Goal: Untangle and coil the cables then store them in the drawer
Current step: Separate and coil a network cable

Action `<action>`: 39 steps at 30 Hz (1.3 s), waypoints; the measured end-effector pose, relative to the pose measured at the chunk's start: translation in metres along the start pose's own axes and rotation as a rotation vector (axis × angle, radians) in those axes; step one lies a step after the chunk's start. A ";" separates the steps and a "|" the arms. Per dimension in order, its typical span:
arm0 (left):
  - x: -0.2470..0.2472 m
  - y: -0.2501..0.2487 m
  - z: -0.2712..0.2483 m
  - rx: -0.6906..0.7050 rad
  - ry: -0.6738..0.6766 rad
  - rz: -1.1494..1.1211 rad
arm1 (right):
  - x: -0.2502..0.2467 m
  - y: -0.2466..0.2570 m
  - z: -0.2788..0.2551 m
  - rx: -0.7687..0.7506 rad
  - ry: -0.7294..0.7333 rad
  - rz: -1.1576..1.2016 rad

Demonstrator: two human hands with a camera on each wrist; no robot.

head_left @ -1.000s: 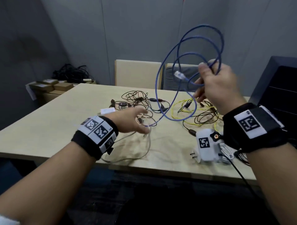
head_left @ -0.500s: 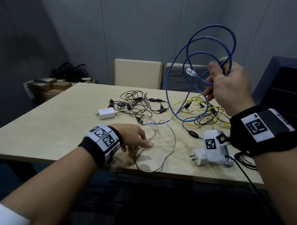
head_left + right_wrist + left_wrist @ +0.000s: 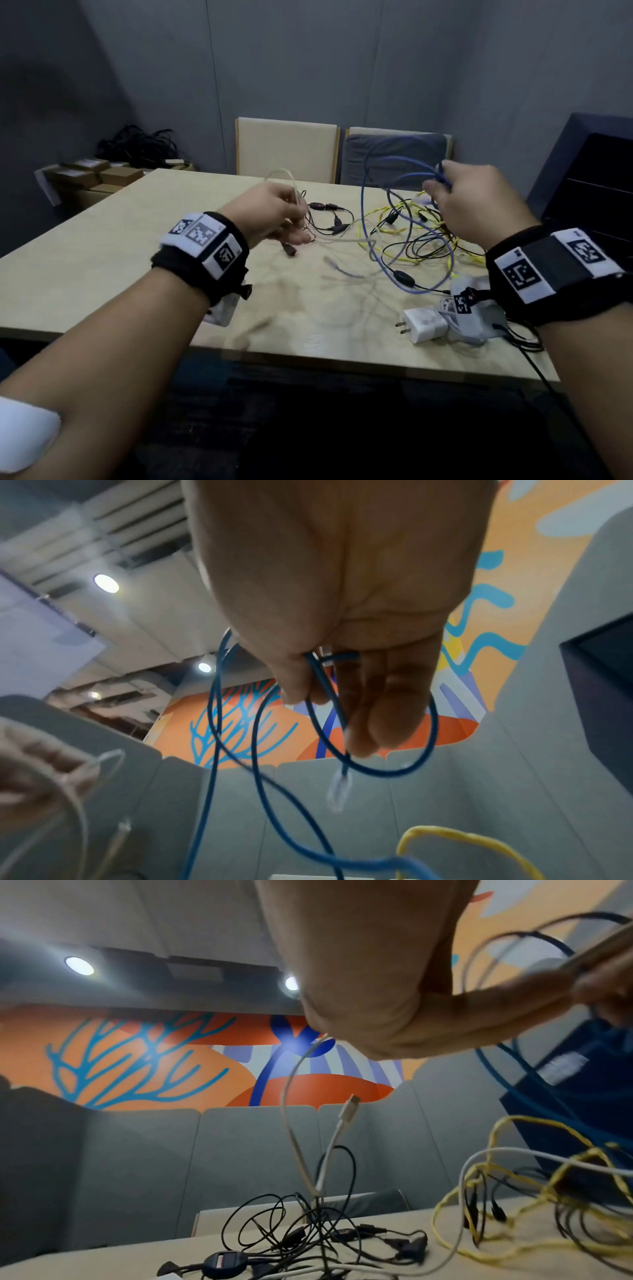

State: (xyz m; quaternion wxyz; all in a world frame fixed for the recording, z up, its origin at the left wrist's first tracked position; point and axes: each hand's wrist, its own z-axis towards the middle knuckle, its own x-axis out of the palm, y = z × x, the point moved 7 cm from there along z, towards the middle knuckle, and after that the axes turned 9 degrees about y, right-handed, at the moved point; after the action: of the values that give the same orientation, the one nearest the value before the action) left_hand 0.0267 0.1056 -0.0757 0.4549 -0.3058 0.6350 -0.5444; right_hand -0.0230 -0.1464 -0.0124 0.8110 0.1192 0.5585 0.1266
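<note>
Above the table: right hand fingers curled gripping blue Ethernet cable loops; left hand pinching white USB cable.

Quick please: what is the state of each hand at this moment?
Left hand: closed, pinching the thin white cable.
Right hand: closed, gripping loops of the blue network cable.

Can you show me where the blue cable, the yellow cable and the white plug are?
blue cable [image 3: 318, 685], right wrist view, on the strand held in the fingers.
yellow cable [image 3: 399, 231], head view, on a loop lying on the table.
white plug [image 3: 426, 323], head view, on its white body.
</note>
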 end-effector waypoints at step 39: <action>0.044 0.029 0.135 -0.273 -0.021 0.332 | -0.049 -0.126 0.031 0.245 -0.275 0.518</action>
State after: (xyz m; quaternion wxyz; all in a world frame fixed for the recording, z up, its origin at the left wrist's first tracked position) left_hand 0.1347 0.0170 -0.1136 0.4994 -0.2615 0.7397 -0.3676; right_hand -0.0023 -0.2830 -0.0006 0.7994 0.3704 0.4057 0.2431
